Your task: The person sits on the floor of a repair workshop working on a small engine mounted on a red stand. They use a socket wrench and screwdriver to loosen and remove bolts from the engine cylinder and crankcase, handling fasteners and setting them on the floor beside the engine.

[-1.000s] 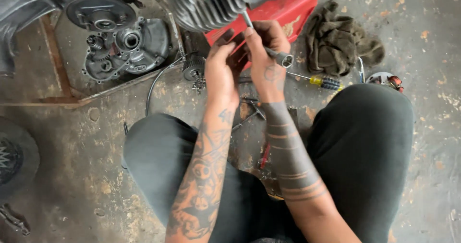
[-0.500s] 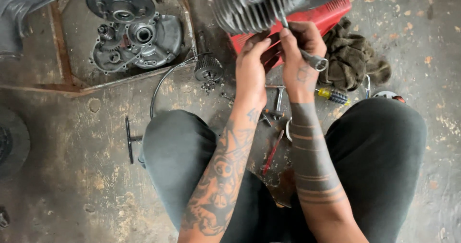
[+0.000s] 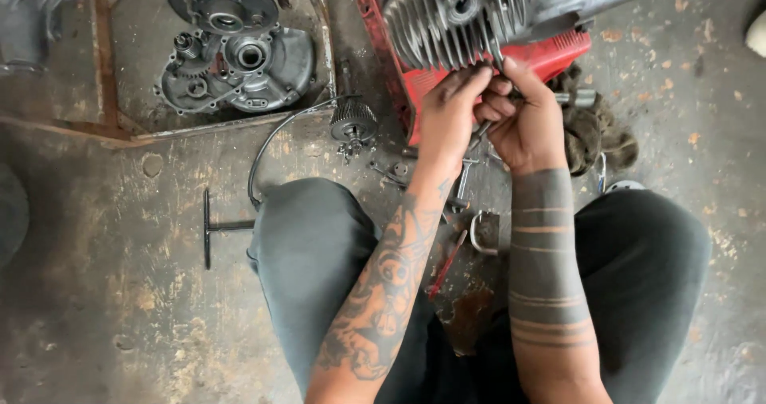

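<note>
The finned cylinder (image 3: 451,17) is grey metal, its cooling fins fanned out in tight rows with a round bore showing in the middle, and it sits at the far edge of the floor (image 3: 120,308) on top of a red case (image 3: 558,53). Since half a second back the view has slid so the cylinder now fills more of the top, the hands have come up closer under its fins, and the T-handle wrench (image 3: 209,227) on the left has drifted down the floor. The left hand (image 3: 445,120) is curled, fingers (image 3: 471,81) bunched together and pinching at the thin metal tool (image 3: 488,124) right below the fins. The right hand (image 3: 527,120) is wrapped tight around the same tool, fingers (image 3: 499,104) closed into a fist, the two hands touching each other. A socket end (image 3: 581,97) pokes out to the right of that fist. Just beyond it lies a dark rag (image 3: 594,132). Toward the far left corner rests an open engine case (image 3: 235,61) with gears showing, and a small toothed gear (image 3: 353,122) sits near the red case. Between the knees lies a red-handled screwdriver (image 3: 447,264).
</note>
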